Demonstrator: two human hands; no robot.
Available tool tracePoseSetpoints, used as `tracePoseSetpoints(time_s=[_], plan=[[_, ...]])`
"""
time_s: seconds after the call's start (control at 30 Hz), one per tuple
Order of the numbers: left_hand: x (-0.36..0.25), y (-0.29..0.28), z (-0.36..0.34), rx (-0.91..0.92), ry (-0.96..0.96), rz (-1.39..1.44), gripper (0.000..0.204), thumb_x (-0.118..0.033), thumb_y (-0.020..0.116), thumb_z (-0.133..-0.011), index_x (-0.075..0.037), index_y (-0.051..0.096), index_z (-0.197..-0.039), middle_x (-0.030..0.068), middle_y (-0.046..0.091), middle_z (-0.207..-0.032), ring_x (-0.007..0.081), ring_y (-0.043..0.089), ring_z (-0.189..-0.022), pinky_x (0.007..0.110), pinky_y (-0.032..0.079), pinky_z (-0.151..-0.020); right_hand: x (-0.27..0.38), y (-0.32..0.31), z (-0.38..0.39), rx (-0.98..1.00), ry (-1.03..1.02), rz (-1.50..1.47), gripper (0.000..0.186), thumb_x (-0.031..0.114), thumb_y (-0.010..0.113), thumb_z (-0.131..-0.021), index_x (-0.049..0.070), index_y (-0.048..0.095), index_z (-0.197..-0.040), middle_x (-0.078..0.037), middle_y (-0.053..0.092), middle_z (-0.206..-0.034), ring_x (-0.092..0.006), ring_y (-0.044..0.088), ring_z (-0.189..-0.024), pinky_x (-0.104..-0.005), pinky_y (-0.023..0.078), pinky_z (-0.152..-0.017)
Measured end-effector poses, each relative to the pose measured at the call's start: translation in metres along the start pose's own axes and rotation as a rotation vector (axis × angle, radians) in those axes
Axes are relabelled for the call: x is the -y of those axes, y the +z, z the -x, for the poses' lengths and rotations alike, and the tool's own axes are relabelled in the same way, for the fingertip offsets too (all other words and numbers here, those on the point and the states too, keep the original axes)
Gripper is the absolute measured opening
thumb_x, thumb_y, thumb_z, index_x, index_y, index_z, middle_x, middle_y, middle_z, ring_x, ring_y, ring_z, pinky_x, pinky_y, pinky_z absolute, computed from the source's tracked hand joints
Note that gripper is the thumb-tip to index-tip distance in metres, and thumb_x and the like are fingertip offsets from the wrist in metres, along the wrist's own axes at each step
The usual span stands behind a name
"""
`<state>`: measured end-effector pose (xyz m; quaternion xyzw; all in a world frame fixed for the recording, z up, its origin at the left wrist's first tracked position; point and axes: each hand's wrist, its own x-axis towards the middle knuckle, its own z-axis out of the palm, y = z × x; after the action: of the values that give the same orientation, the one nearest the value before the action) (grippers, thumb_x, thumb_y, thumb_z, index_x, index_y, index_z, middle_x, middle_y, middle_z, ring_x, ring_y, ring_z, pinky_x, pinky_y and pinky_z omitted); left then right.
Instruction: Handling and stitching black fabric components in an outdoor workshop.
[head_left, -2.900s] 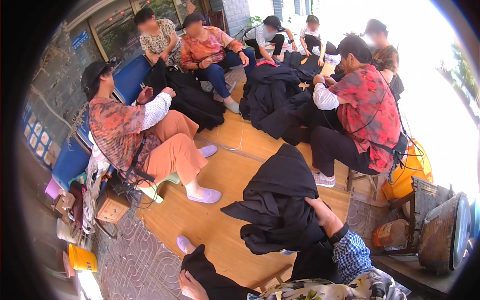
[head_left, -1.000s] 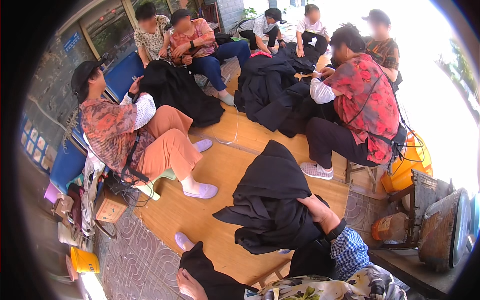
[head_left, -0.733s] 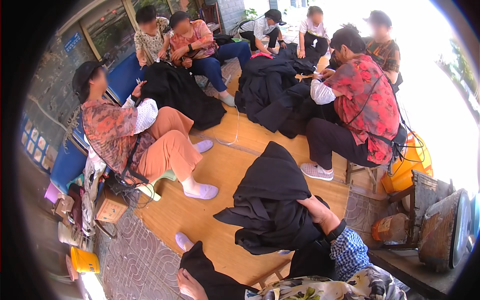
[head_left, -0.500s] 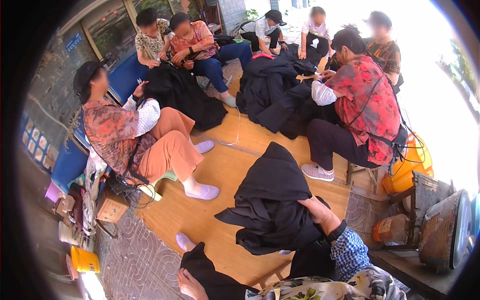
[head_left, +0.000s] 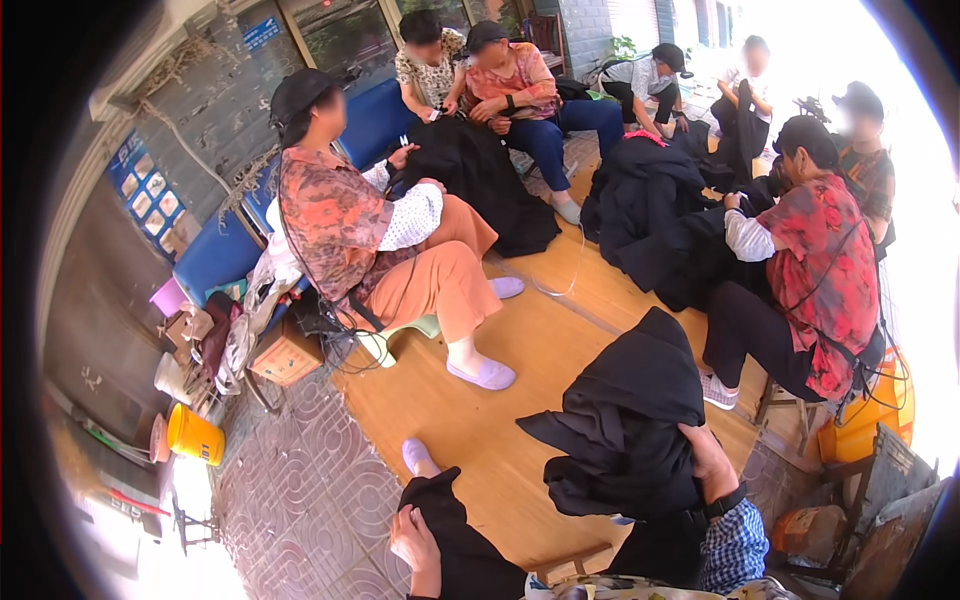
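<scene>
A bunched black cloth (head_left: 630,420), perhaps a garment, hangs over my lap at the lower right. My right hand (head_left: 708,460) grips its right side, with the fingertips hidden in the folds. Over by my left knee, which is covered in black fabric (head_left: 450,530), my left hand (head_left: 415,542) is closed with its fingers curled. Whatever it holds, if anything, is too small or hidden to make out. Part of a wooden stool (head_left: 580,565) shows beneath me.
Brown boards (head_left: 520,420) cover the floor ahead. Seated people work around a large pile of black cloth (head_left: 650,210); one in orange trousers (head_left: 440,265) sits at left. A yellow bucket (head_left: 195,435) stands far left, and an orange container (head_left: 875,405) at right.
The view has swung left, so the scene sits further right. My left hand has lifted slightly, its fingers more curled. My right hand keeps its grip on the black cloth.
</scene>
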<state>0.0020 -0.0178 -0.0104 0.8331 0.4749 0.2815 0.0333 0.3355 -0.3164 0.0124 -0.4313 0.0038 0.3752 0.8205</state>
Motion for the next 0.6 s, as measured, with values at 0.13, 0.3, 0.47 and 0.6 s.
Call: tracePoseSetpoints(time_s=[0.13,0.3,0.47,0.6], plan=[[0.0,0.0,0.001,0.013,-0.013,0.004,0.017,-0.018,0.053,-0.082,-0.004,0.058,-0.091,0.0146,0.058,-0.079,0.0328,0.056,-0.073,0.041,0.044,-0.063,0.003,0.002,0.002,-0.006,0.004,-0.011,0.05,0.009,0.055,-0.082,-0.003,0.036,-0.126,-0.011,0.045,-0.125,-0.0215,0.047,-0.11,-0.0319,0.037,-0.095],[0.0,0.0,0.0,0.006,-0.009,0.019,0.017,-0.018,0.053,-0.082,-0.004,0.058,-0.091,0.0147,0.058,-0.079,0.0331,0.056,-0.073,0.041,0.044,-0.063,0.002,-0.004,0.0,0.009,0.012,-0.008,0.051,0.01,0.056,-0.081,-0.003,0.035,-0.126,-0.011,0.045,-0.125,-0.0219,0.047,-0.11,-0.0318,0.038,-0.095],[-0.001,-0.002,0.0,0.018,-0.023,0.016,0.017,-0.018,0.054,-0.082,-0.005,0.058,-0.091,0.0144,0.058,-0.079,0.0332,0.056,-0.072,0.041,0.044,-0.063,0.003,0.003,0.001,-0.006,-0.008,0.012,0.053,0.012,0.058,-0.081,-0.003,0.035,-0.126,-0.011,0.045,-0.125,-0.0215,0.047,-0.11,-0.0313,0.038,-0.094],[0.001,-0.001,0.0,0.016,-0.018,0.004,0.017,-0.018,0.054,-0.082,-0.005,0.058,-0.091,0.0142,0.058,-0.079,0.0333,0.056,-0.072,0.041,0.044,-0.063,0.004,0.007,0.003,0.011,-0.02,0.015,0.054,0.013,0.059,-0.081,-0.003,0.035,-0.127,-0.011,0.045,-0.125,-0.0212,0.047,-0.11,-0.0309,0.038,-0.094]])
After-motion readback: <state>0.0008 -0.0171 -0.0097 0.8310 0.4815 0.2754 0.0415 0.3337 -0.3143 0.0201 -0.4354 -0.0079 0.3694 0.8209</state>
